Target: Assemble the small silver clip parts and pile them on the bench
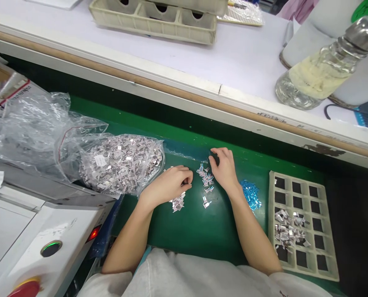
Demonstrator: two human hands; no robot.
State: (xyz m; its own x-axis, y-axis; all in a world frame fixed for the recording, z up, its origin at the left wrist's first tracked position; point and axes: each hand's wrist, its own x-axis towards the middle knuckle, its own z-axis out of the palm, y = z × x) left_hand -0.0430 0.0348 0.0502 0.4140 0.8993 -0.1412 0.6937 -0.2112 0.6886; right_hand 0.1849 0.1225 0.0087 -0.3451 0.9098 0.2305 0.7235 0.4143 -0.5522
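My left hand (168, 183) is curled with its fingers drawn together, over a small pile of silver metal pieces (178, 203). Whatever is between its fingertips is hidden or too small to make out. My right hand (224, 167) reaches past the top of a loose cluster of silver-and-blue pieces (206, 177), thumb and forefinger slightly apart and nothing visible between them. One small group of pieces (206, 202) lies below that cluster. Beside my right forearm is a heap of small shiny blue pieces (251, 194).
A clear plastic bag (122, 163) full of silver pieces lies at left, above a machine (63, 231) with a red button. At right stands a compartment tray (328, 231) with silver pieces heaped in it. A raised shelf (184, 62) bears a glass bottle (319, 74) and another tray (171, 24).
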